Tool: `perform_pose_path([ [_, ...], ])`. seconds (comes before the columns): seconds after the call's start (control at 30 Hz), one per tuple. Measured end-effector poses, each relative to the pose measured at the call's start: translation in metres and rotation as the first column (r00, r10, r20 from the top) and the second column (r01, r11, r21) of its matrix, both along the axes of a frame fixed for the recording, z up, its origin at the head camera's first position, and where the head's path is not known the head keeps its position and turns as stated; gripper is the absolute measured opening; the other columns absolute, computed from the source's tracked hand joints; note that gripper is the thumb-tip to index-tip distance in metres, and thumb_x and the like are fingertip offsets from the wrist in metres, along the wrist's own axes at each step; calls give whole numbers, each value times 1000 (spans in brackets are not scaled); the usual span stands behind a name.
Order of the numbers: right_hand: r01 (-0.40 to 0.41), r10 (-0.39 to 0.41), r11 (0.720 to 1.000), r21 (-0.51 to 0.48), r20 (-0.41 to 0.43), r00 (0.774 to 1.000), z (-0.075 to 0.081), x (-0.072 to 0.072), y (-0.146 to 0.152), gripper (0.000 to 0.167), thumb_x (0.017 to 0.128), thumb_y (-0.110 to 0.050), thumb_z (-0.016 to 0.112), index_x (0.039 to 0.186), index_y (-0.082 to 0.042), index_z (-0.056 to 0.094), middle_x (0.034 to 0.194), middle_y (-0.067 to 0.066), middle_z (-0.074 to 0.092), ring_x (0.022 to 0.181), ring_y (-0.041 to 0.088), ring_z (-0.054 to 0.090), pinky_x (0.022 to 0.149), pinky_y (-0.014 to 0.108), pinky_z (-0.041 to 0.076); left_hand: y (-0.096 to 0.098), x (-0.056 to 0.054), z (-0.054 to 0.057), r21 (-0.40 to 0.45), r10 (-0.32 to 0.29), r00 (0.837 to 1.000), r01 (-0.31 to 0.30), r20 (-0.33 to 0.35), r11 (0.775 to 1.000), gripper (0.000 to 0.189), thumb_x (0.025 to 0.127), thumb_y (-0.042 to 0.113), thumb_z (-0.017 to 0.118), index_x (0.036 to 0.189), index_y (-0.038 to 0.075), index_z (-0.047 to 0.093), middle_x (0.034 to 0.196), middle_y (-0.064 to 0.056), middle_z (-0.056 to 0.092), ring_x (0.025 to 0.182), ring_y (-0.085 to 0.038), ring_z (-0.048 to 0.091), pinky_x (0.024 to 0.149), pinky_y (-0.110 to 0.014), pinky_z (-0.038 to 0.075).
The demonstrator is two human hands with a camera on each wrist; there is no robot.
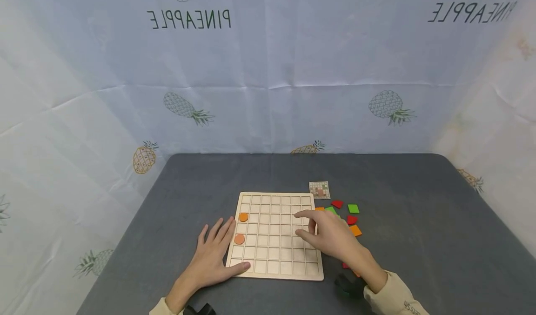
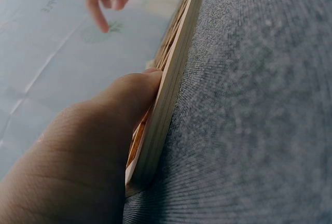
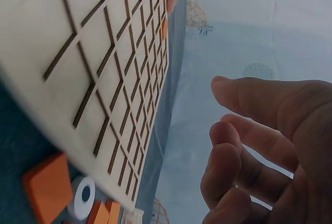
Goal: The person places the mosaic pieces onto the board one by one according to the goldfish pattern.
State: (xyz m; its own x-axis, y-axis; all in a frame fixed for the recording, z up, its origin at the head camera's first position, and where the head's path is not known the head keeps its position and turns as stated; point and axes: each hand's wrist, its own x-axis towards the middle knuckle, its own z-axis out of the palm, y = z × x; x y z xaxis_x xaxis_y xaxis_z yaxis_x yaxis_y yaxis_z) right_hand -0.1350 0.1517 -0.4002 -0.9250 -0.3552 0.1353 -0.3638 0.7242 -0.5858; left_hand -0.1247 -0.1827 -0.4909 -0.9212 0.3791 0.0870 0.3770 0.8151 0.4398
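A square wooden grid board (image 1: pixel 274 268) lies on the grey table. Two orange discs (image 1: pixel 243 217) sit in cells of its left column. My left hand (image 1: pixel 213 259) rests at the board's left side with fingers spread, the thumb pressing on the front left corner; the left wrist view shows that thumb (image 2: pixel 140 86) on the board's edge. Above the board's right side hovers my right hand (image 1: pixel 331 233), thumb and index finger apart and nothing between them. In the right wrist view its other fingers (image 3: pixel 223 167) are bent loosely.
Right of the board lie loose coloured pieces, among them a green square (image 1: pixel 353 208), a red piece (image 1: pixel 337 204) and an orange square (image 1: pixel 355 231). My right forearm covers some of them. A small patterned card (image 1: pixel 319 190) lies by the far right corner. A white ring (image 3: pixel 82 198) shows beside the board.
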Motion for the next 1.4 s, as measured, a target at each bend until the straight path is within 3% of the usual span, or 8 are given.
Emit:
perform_pose_path([
  [0.6, 143, -143, 990, 12, 140, 980, -10, 20, 72, 44, 93, -26, 87, 131, -7, 77, 63, -9, 56, 44, 6, 43, 45, 20, 29, 1, 0, 3, -10, 4, 1000, -4, 0, 1000, 114, 88, 74, 72, 170, 3, 34, 176, -19, 36, 163, -52, 29, 125, -81, 11],
  [0.87, 208, -218, 975, 79, 162, 962, -20, 26, 99, 47, 92, -28, 87, 130, -2, 77, 63, -7, 55, 49, 7, 44, 48, 21, 30, 1, 0, 3, -3, 5, 1000, -5, 8, 1000, 114, 88, 73, 72, 170, 4, 33, 177, -19, 36, 164, -52, 28, 125, -80, 10],
  [1.4, 190, -225, 972, 137, 313, 923, -37, 36, 110, 39, 85, -32, 93, 117, -11, 83, 68, -6, 57, 56, 6, 47, 51, 21, 32, 1, 0, 2, 5, 3, 1000, -3, 1, 1000, 115, 88, 74, 72, 170, 3, 34, 176, -19, 36, 163, -53, 28, 125, -80, 10],
])
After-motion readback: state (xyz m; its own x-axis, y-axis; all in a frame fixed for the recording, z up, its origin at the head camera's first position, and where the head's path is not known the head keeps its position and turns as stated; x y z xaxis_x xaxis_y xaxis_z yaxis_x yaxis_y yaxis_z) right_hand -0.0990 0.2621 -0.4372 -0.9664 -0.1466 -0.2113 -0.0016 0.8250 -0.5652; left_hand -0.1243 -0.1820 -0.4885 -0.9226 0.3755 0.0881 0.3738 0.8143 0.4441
